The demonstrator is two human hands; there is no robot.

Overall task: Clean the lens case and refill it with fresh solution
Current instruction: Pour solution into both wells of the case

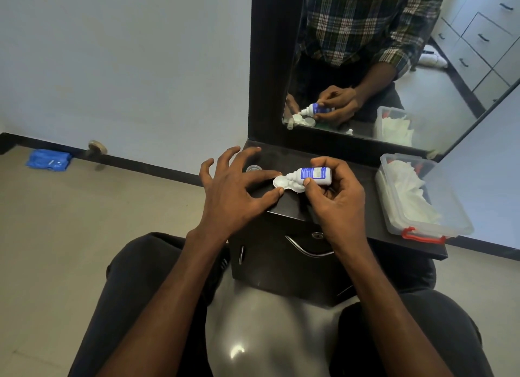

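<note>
In the head view, one white lens case lies on the dark worktop, near its front left corner. The left hand steadies the case: thumb and forefinger pinch its left well, while the other three fingers are spread wide and lifted. The right hand is closed around one small solution bottle with a blue label, tipped on its side so the white nozzle points left, just over the case's right well. One clear round cap sits just behind the case. To the right of the case, at the worktop's far end, stands one clear plastic box with a red latch, holding white tissues. Behind the case, one mirror reflects both hands, bottle and case. Well left of the case, one blue packet lies on the floor.
</note>
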